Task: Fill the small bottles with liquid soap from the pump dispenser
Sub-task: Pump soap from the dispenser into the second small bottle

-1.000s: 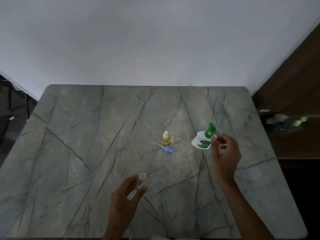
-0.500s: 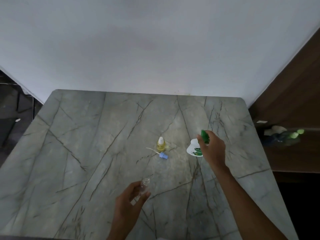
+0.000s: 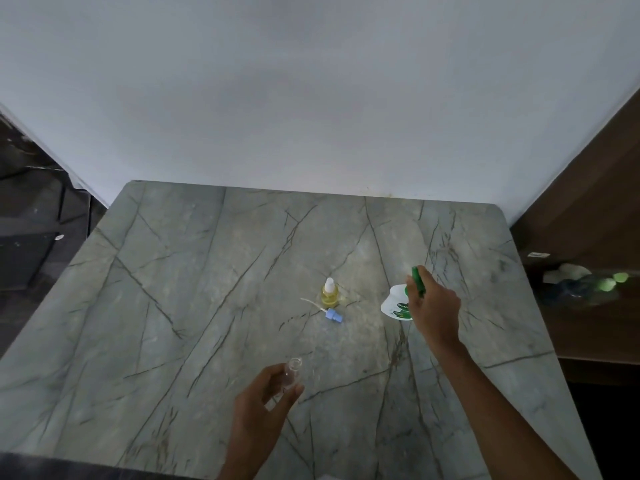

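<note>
Here, lower centre, my left hand [image 3: 263,407] pinches a clear bottle [image 3: 292,370]; right of centre, my right hand [image 3: 434,310] grips the dispenser [image 3: 393,303] by its pump [image 3: 419,277]. A yellow bottle [image 3: 329,292] stands mid-bench [image 3: 173,306].

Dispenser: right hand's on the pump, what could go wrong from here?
1. The right hand grips the dispenser while the left hand holds the clear bottle well apart; pumping now would likely put soap on the table.
2. The bottle's mouth is narrow, so soap may miss.
3. The yellow bottle and loose cap lie between; they could get knocked.
</note>
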`<state>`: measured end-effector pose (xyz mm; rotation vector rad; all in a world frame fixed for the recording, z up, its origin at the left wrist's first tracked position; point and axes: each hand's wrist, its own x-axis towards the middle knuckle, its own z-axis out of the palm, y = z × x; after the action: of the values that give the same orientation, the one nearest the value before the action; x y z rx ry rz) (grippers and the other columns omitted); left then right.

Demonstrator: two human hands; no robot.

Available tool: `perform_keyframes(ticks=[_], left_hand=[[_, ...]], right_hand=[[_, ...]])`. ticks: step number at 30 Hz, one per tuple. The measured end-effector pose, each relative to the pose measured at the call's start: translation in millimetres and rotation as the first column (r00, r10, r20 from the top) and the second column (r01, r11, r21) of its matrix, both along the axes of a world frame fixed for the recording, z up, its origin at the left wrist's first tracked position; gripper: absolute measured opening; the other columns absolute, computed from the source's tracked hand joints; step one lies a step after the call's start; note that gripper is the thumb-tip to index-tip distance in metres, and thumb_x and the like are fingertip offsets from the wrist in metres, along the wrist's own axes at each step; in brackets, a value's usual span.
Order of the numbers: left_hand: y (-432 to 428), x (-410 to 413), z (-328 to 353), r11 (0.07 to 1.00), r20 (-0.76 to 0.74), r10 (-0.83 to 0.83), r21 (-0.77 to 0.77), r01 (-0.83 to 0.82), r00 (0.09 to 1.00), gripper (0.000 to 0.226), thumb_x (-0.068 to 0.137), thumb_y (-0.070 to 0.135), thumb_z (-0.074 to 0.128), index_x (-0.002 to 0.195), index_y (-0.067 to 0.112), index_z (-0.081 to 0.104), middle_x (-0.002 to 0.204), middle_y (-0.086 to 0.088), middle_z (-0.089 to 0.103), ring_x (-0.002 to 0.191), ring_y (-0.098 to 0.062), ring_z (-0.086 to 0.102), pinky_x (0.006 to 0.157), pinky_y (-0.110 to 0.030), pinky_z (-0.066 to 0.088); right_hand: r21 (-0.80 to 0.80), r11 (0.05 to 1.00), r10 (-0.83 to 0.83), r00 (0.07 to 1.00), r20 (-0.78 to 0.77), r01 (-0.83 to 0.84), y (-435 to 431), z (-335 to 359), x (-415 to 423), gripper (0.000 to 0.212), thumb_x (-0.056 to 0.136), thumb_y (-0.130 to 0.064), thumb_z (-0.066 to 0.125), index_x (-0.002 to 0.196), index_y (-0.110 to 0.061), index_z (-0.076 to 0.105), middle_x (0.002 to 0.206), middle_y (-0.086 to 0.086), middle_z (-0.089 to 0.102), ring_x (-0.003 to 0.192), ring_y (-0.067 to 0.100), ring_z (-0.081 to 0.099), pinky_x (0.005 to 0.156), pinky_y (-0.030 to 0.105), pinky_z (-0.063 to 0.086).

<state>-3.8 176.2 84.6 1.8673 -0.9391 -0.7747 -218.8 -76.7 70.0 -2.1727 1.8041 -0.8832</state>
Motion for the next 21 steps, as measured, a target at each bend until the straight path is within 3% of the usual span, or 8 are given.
perform_keyframes(ticks=[4,8,12,16,21], left_hand=[[-1.9,-1.9,1.1,1.0,-0.012,-0.001,-0.01,0.001,1.0,0.029,0.075,0.014,0.081,0.099,0.024,0.07,0.088,0.016,0.075,0.085,-0.005,0.072,0.082,-0.018,0.055],[-2.1,-2.1,1.4,1.0,-0.004,0.004,-0.011,-0.004,1.0,0.028,0.074,0.013,0.081,0.097,0.024,0.07,0.085,0.015,0.074,0.082,-0.005,0.072,0.08,-0.017,0.055],[-0.5,-0.8,0.1,1.0,-0.022,0.006,-0.002,-0.006,1.0,0.027,0.075,0.019,0.08,0.099,0.025,0.069,0.087,0.015,0.074,0.084,-0.005,0.072,0.081,-0.019,0.055],[0.0,-0.5,0.4,1.0,-0.041,0.015,-0.014,-0.015,0.999,0.031,0.07,0.032,0.077,0.099,0.024,0.07,0.087,0.013,0.075,0.084,-0.007,0.072,0.081,-0.02,0.055],[-1.1,-0.7,0.7,1.0,-0.041,0.015,-0.02,-0.016,0.999,0.03,0.072,0.027,0.079,0.1,0.024,0.07,0.088,0.012,0.075,0.084,-0.006,0.072,0.081,-0.017,0.054]], right_hand=[[0.041,0.999,0.024,1.0,0.012,-0.025,0.7,2.2,-0.9,0.021,0.096,-0.017,0.057,0.112,-0.006,0.066,0.072,0.013,0.071,0.062,0.033,0.067,0.06,0.03,0.046],[0.054,0.997,0.059,0.998,0.011,-0.06,1.3,1.8,-4.3,0.025,0.093,-0.011,0.06,0.117,-0.006,0.066,0.076,0.013,0.073,0.064,0.031,0.068,0.061,0.025,0.041],[0.059,0.995,0.085,0.996,0.023,-0.086,3.0,1.3,-6.1,0.029,0.091,-0.005,0.061,0.119,-0.007,0.067,0.08,0.013,0.074,0.065,0.026,0.069,0.06,0.027,0.048],[0.075,0.993,0.084,0.996,0.031,-0.087,4.2,1.8,-5.8,0.04,0.084,0.008,0.06,0.119,-0.01,0.068,0.081,0.013,0.074,0.067,0.026,0.069,0.06,0.028,0.049],[0.052,0.993,0.105,0.994,0.027,-0.107,7.3,-0.5,-7.8,0.061,0.071,0.022,0.054,0.119,-0.012,0.068,0.088,0.013,0.074,0.069,0.028,0.068,0.057,0.026,0.048]])
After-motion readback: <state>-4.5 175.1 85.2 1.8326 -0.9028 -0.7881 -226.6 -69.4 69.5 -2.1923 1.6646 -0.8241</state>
